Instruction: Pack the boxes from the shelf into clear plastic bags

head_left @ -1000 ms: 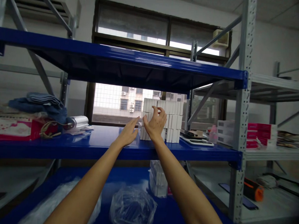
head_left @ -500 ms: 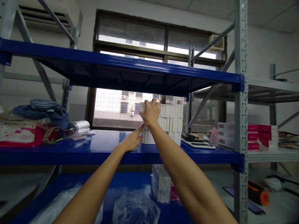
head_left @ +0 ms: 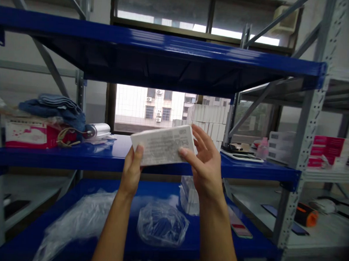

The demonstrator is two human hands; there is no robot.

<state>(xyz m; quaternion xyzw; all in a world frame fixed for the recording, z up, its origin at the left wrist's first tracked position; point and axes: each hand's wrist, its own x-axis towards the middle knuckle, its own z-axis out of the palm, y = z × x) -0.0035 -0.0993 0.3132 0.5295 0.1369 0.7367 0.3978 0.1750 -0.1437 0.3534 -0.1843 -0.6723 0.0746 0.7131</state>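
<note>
A flat white box (head_left: 163,145) with blurred grey print on its face is held up in front of the middle blue shelf, slightly tilted. My left hand (head_left: 132,165) grips its left end, thumb on the printed face. My right hand (head_left: 204,159) holds the right end, thumb pressed on the front and fingers behind the edge. Behind it, stacked rows of similar white boxes (head_left: 211,119) stand on the shelf, partly hidden by the held box and my right hand.
On the middle shelf (head_left: 102,161) lie a pink-and-white carton (head_left: 26,134), folded denim (head_left: 54,106) and a silver cylinder (head_left: 100,129) at left; a white tray-like item (head_left: 246,157) lies at right. The lower shelf bears clear plastic bags (head_left: 162,225) and a wrapped stack (head_left: 190,195).
Both hands have come back from the stack towards me, now with a white box between them. The view has shifted, and the shelves appear larger.
</note>
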